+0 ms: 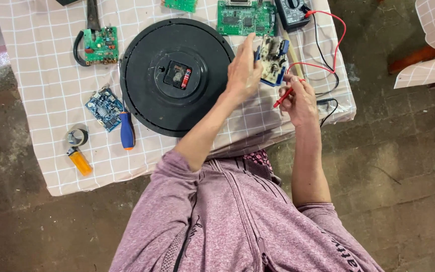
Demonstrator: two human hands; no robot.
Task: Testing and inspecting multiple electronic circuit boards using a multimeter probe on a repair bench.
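My left hand [243, 70] holds up a small circuit board with a blue frame [274, 61] at the table's right side. My right hand [298, 98] grips a red multimeter probe [284, 95] just below that board. The probe's red lead [336, 45] runs up to a dark multimeter [292, 11] at the table's far edge. A black lead lies beside it. A large round black wall clock [177, 75] lies face down in the middle, its battery compartment showing.
A checked cloth [41, 70] covers the table. On it lie green circuit boards [240, 17] [100, 45], a blue board [104, 107], a blue-handled screwdriver [127, 131], a solder spool [76, 136] and an orange lighter [80, 162]. A concrete floor surrounds the table.
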